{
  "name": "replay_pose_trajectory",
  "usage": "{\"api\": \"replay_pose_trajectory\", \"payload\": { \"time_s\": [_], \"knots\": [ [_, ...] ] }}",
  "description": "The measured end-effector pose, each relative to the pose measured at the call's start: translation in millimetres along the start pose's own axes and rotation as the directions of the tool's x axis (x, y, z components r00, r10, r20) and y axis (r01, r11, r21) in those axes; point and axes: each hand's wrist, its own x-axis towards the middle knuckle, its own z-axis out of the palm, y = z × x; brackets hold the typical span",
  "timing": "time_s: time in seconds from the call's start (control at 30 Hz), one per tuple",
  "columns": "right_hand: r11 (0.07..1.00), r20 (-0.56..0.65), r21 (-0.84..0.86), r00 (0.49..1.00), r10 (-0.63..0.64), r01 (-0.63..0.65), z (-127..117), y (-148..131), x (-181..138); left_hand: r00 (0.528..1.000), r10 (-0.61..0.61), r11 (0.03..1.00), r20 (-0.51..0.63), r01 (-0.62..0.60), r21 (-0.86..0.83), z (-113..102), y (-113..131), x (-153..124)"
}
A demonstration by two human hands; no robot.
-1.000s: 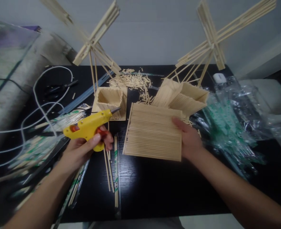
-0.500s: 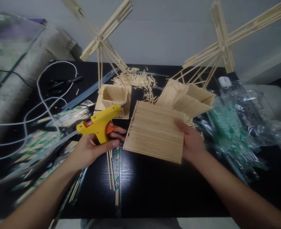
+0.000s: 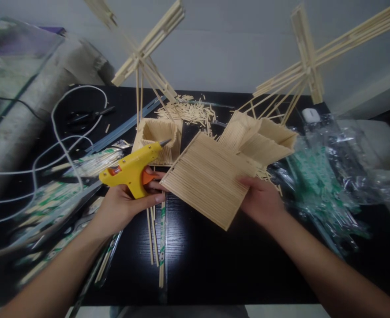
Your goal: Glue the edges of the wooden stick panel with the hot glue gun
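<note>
My left hand (image 3: pixel 124 205) is wrapped round a yellow glue gun (image 3: pixel 130 168) with an orange trigger, its nozzle aimed up and to the right. The fingertips come close to the left corner of a square panel of thin wooden sticks (image 3: pixel 208 181); whether they touch it I cannot tell. My right hand (image 3: pixel 263 198) grips that panel by its right edge and holds it tilted above the table. Behind the glue gun stands a stick-built box on a square base (image 3: pixel 160 132). A second stick-built box (image 3: pixel 268 141) leans behind the panel.
Crossed stick blades (image 3: pixel 138 55) rise at the left, others (image 3: pixel 309 66) at the right. Cut stick pieces (image 3: pixel 191 110) lie heaped at the back. Packaged sticks (image 3: pixel 56 203) and a white cable (image 3: pixel 54 115) cover the left; clear and green plastic wrappers (image 3: pixel 330 176) lie right.
The panel has turned clockwise in my right hand, its near right corner swinging down and left. The glue gun has shifted slightly left.
</note>
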Motion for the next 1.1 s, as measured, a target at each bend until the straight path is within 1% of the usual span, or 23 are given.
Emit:
{"api": "replay_pose_trajectory", "payload": {
  "time_s": [0.1,0.2,0.3,0.4,0.53,0.6,0.7,0.77,0.9,1.0,1.1],
  "knots": [
    [1.000,0.031,-0.020,1.000,-0.002,0.003,0,0,-1,0.998,-0.012,0.999,-0.061,0.009,-0.040,-1,-3,2],
    [0.999,0.043,-0.042,0.999,0.015,-0.013,-2,1,-2,0.988,-0.023,0.996,-0.151,0.010,-0.091,-2,-7,2],
    [0.997,0.066,-0.052,0.996,0.059,-0.055,-6,1,-3,0.971,-0.019,0.991,-0.238,-0.014,-0.136,0,-7,2],
    [0.992,0.143,-0.031,0.982,0.125,-0.122,-10,0,-3,0.957,-0.010,0.983,-0.290,-0.044,-0.179,4,-1,3],
    [0.976,0.294,-0.085,0.930,0.219,-0.202,-19,2,-3,0.957,0.010,0.968,-0.289,-0.082,-0.237,8,6,5],
    [0.963,0.364,-0.130,0.892,0.266,-0.234,-25,6,-2,0.960,-0.003,0.970,-0.280,-0.066,-0.235,8,6,6],
    [0.941,0.448,-0.211,0.829,0.334,-0.264,-31,14,0,0.954,-0.027,0.977,-0.298,-0.037,-0.209,8,4,5],
    [0.938,0.487,-0.236,0.805,0.341,-0.254,-32,17,0,0.952,-0.040,0.980,-0.304,-0.023,-0.199,8,3,4],
    [0.949,0.501,-0.262,0.817,0.288,-0.173,-29,19,-1,0.965,-0.052,0.981,-0.258,0.001,-0.193,7,0,3],
    [0.953,0.488,-0.251,0.828,0.277,-0.171,-27,18,-1,0.970,-0.042,0.984,-0.241,-0.001,-0.176,5,-3,2],
    [0.968,0.431,-0.183,0.871,0.234,-0.170,-25,13,0,0.963,-0.029,0.986,-0.267,-0.015,-0.163,3,-6,0]
  ]
}}
